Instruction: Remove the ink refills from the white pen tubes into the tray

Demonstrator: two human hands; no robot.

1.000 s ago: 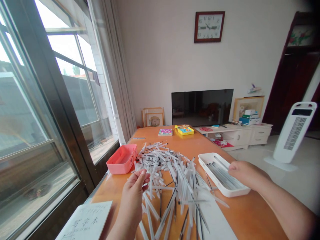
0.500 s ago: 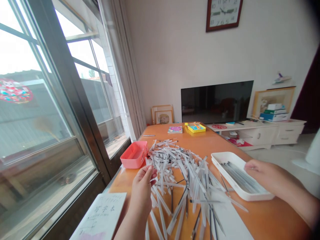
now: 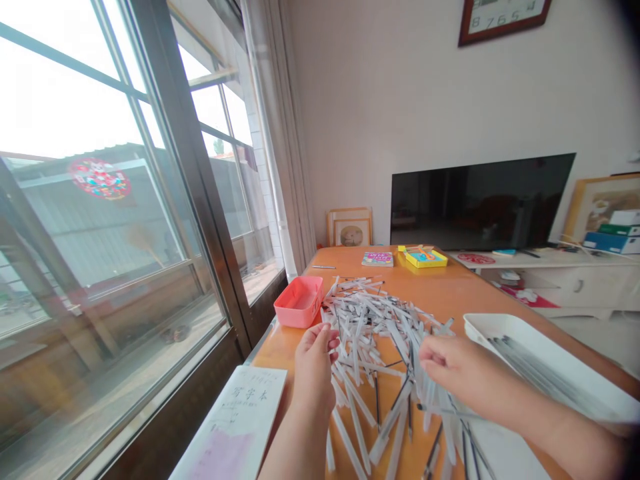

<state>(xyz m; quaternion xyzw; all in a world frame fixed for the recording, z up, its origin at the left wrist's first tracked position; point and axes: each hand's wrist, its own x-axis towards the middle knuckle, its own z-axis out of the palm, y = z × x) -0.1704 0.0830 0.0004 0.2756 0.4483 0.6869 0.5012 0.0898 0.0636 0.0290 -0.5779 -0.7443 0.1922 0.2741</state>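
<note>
A heap of translucent white pen tubes (image 3: 357, 347) mixed with thin dark pen refills (image 3: 377, 400) spreads over the table. At its left side is my left hand (image 3: 317, 347), thumb pressed to the curled fingers; whatever they pinch is too small to make out. My right hand (image 3: 443, 357) hovers over the heap's right side, its fingers curled closed and their contents hidden. Behind the right forearm, a white tray (image 3: 475, 323) holds several pens (image 3: 530, 367) lying side by side. Just beyond my left hand stands a pink plastic basket (image 3: 300, 307).
A notebook (image 3: 235, 413) lies at the near left, close to the window. White paper (image 3: 510, 453) is under the heap's right edge. Farther back on the table (image 3: 350, 257) are a small colourful booklet (image 3: 377, 259), a yellow box (image 3: 424, 259) and a pen (image 3: 324, 267).
My right hand has moved left from the white tray to the heap. My left hand keeps its pinch beside the basket. The view has turned, so everything sits differently in the picture.
</note>
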